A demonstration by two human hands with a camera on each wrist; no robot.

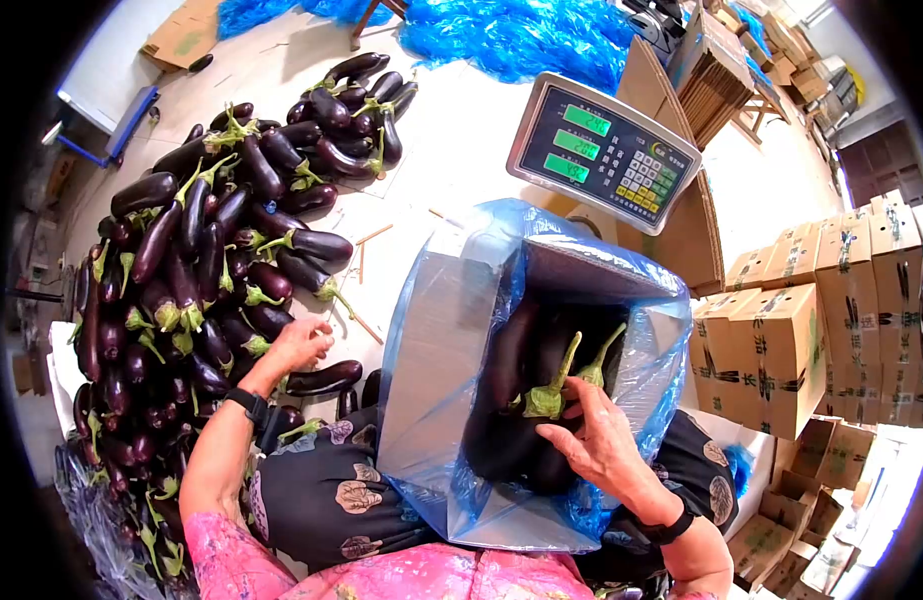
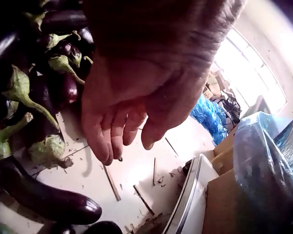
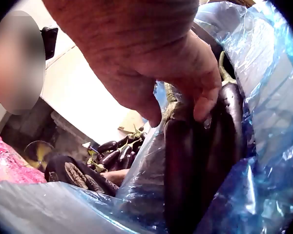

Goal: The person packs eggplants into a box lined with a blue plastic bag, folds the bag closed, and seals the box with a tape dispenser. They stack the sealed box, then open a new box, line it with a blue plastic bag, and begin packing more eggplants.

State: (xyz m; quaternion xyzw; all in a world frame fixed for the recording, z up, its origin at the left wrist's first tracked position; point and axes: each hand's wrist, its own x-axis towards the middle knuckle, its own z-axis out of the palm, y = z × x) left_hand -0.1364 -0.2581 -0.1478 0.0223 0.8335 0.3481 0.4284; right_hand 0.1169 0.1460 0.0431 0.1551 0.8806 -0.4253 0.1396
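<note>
Floor [image 1: 461, 120] carried the pile [image 1: 209, 255], upper to lower left of the head frame. Box [image 1: 436, 350] stood at frame centre, blue film [image 1: 526, 215] over its flaps, part filled. Cartons [image 1: 771, 350] at mid right; scale head [image 1: 601, 150] upper right, display lit.

Step in hand, my read: packing, pile to box.

Right hand [image 1: 606, 440], right of centre, inside box: thumb and fingers straddled the neck of an eggplant [image 3: 180, 156]; couldn't make out whether it gripped or had let go. Left hand [image 1: 299, 345], left of centre, by the pile's edge: held nothing, fingers loosely bent.

Next move probably called for: right seats the piece snug against its neighbour [image 3: 232, 112] and clears; left picks another off the pile.

Orientation: in right wrist view the eggplant's long axis ran near vertical, right of centre, stalk end up, body down into the box, far end not made out. Neighbour ran roughly parallel, just beside. In head view the stalk [image 1: 571, 355] pointed up, leaning right.
</note>
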